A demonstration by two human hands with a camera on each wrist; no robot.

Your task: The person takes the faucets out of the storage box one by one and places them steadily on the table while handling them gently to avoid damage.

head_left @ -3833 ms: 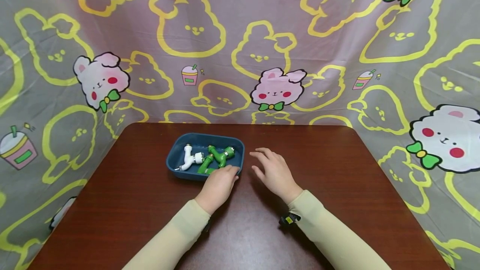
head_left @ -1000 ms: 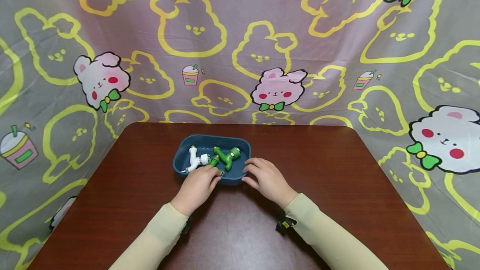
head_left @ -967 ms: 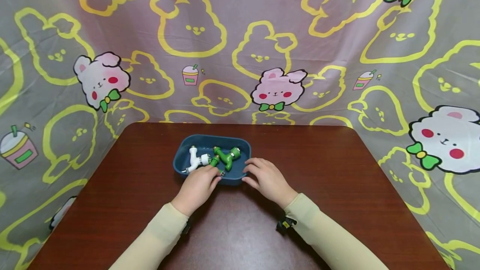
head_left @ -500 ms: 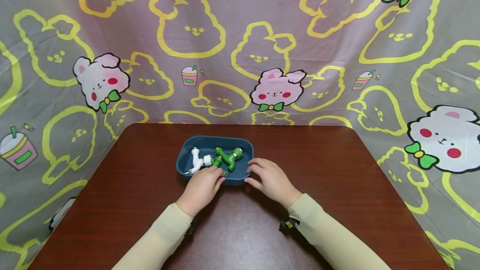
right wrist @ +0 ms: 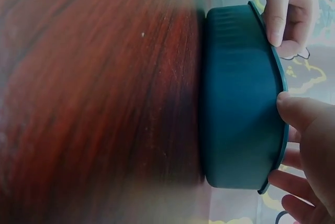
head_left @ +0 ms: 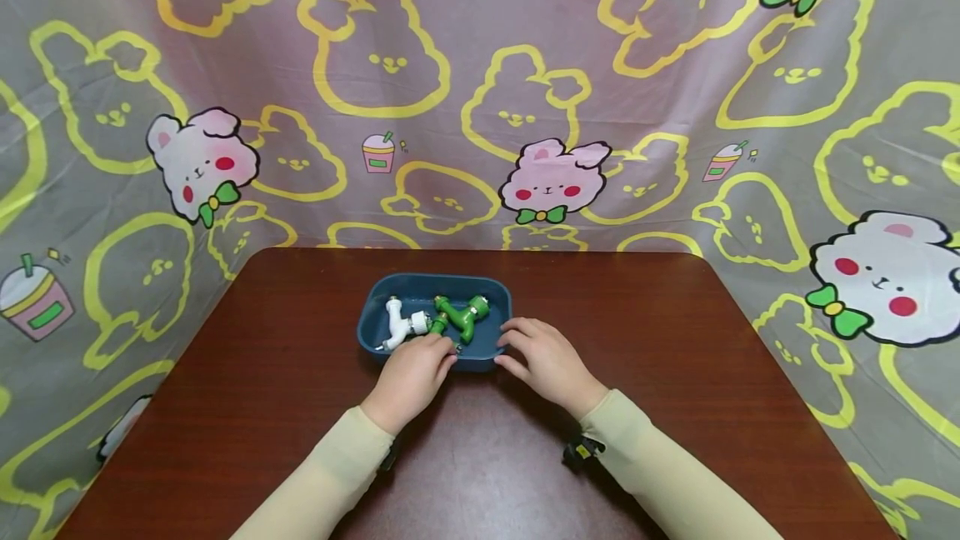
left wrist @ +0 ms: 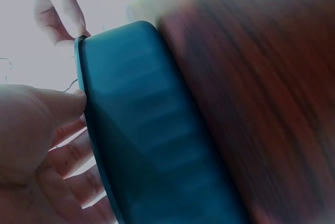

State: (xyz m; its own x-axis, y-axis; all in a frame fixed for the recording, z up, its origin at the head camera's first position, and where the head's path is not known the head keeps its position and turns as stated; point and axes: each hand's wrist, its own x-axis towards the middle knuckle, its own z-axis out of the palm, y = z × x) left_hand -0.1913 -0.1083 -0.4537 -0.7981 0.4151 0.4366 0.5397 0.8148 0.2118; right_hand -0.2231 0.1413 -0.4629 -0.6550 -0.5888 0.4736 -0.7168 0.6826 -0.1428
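Note:
A blue plastic tray (head_left: 373,290) stands on the table, holding a white tap (head_left: 405,325) and green taps (head_left: 467,319), one of them partly hidden. My left hand (head_left: 408,373) pinches the tray's front rim, thumb outside and fingers curled over inside, as the left wrist view shows. A small metal tip of a green tap sticks out beside its fingertips. My right hand (head_left: 551,363) grips the rim at the right front corner. In the right wrist view its thumb (right wrist: 301,111) lies on the outer edge and its fingers reach past the rim.
The brown wooden table (head_left: 645,315) has rounded back corners. Behind and beside it hangs a grey cartoon-print cloth (head_left: 517,98). A small black device (head_left: 583,450) sits at the right wrist.
The tray with the taps has slid to the right along with my left hand. That hand has shifted from the right front corner to the front rim; my right hand has reached the corner.

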